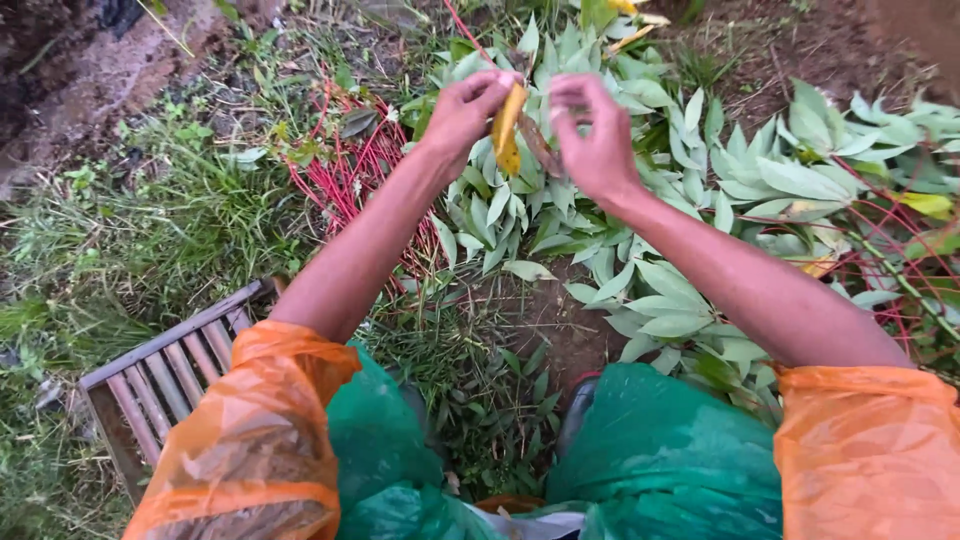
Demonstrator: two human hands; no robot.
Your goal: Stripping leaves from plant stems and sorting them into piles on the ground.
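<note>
Outdoors, over bare soil [545, 320] and grass [140, 240], the left hand [462, 112] pinches a yellow leaf [507, 130] and the right hand [592, 130] grips a brown leaf [540, 145] just beside it. Below them lies a heap of green leaves [640, 220] with red stems [345, 175], and a slatted wooden stool [170, 375] stands at the left.

wooden slatted seat [165, 375] partly covered, cut off

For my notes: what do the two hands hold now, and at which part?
The left hand pinches a yellow leaf at its upper end. The right hand holds a brown leaf, also near its top.
</note>
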